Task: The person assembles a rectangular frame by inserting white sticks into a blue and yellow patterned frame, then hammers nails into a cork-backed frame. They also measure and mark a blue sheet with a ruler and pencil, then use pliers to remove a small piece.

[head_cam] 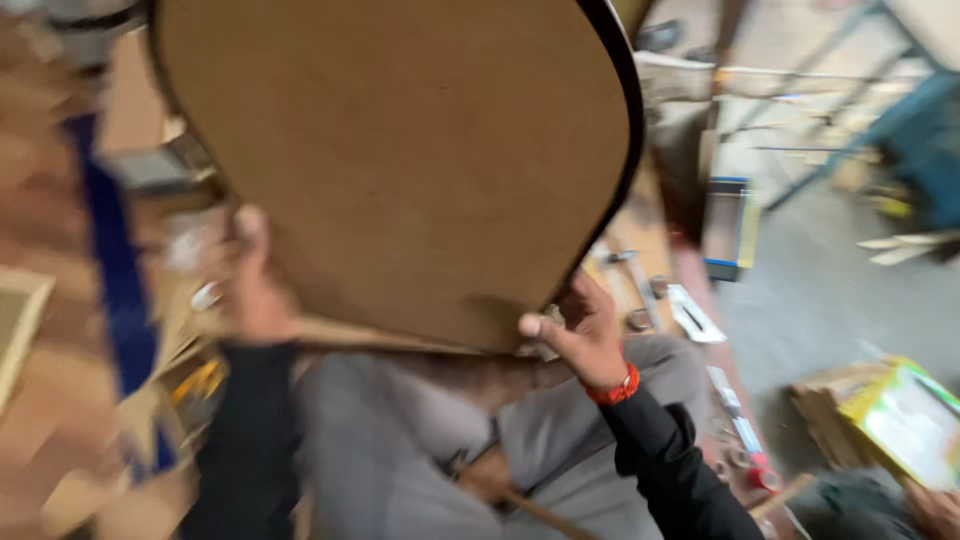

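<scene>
Cluttered workshop floor (830, 300) lower right; we keep left hand (255, 290) and right hand (585, 335) clamped on the board (400, 160) (blurred), edges held steady.

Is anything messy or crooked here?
The big brown board is tilted, held up by the left hand and right hand over the person's lap. Small tools lie scattered on the floor beside it. The picture's left side is too blurred to judge.

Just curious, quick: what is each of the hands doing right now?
Left hand: blurred, gripping the left edge of the big brown board.
Right hand: closed on the board's lower right edge.
</scene>
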